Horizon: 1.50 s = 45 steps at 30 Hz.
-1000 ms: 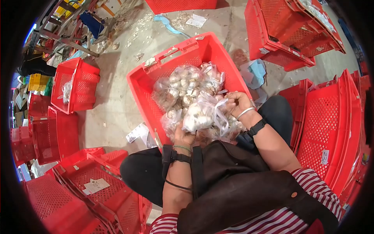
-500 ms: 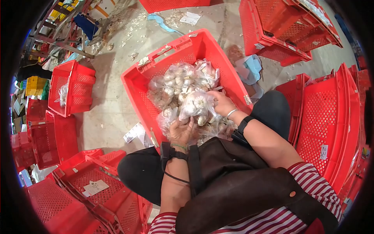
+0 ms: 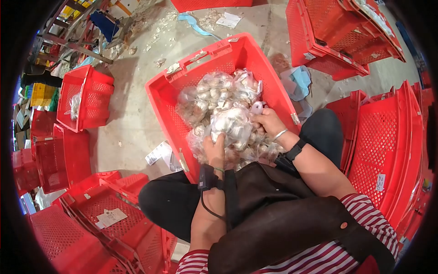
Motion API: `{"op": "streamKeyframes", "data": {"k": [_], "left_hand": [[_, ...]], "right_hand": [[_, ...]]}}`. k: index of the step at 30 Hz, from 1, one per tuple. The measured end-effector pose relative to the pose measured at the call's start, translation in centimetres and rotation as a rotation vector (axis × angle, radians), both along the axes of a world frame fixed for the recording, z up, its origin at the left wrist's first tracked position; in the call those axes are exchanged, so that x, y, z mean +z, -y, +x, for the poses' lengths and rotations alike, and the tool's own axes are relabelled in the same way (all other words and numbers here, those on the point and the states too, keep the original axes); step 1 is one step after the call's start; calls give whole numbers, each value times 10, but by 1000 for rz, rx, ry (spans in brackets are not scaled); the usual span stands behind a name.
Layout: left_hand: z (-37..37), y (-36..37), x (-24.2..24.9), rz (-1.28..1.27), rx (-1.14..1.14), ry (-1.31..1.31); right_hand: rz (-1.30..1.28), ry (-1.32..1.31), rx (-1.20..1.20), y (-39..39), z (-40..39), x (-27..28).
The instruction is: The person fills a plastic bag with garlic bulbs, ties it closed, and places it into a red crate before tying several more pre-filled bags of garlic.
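A clear plastic bag of garlic bulbs (image 3: 230, 122) is held up between my hands, over a red crate (image 3: 159, 106). My left hand (image 3: 214, 150) grips its lower left side, thumb on top of the plastic. At the bag's right end, my right hand (image 3: 270, 122) pinches the gathered plastic with fingers closed. Right by those fingertips shows a small pale purple ring (image 3: 258, 107), like a roll of tape. Beneath and behind lie several more bags of garlic (image 3: 214, 84) inside the crate.
Red crates stand around me: a small one (image 3: 96, 98) at left, stacked ones (image 3: 383, 150) at right, others (image 3: 109, 201) at lower left. Paper (image 3: 159, 153), a blue cloth (image 3: 299, 82) and skin scraps litter the floor. My knees flank the crate.
My left hand has shifted from under the bag to its side, thumb now over it. The bag has turned slightly, and the pale purple ring has come into sight beside my right hand.
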State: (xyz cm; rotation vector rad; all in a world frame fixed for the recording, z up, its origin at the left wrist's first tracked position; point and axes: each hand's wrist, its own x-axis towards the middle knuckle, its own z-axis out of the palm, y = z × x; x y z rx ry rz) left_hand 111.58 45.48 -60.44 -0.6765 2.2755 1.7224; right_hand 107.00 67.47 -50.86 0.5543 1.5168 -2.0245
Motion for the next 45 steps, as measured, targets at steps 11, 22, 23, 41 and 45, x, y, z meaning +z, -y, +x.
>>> {"op": "streamKeyframes", "data": {"k": [11, 22, 23, 41, 45], "left_hand": [[-6, -26, 56, -281, -324, -492], [-19, -46, 74, -433, -801, -744], [-19, -47, 75, -426, -793, -724], [2, -35, 8, -206, -253, -169], [1, -42, 41, -388, -360, -184]], "right_hand": [[883, -512, 108, 8, 3, -24], [864, -561, 193, 0, -6, -10], [861, -556, 190, -1, -5, -11], [498, -449, -119, -13, -14, -39], [475, -320, -145, -18, -15, -37]]}}
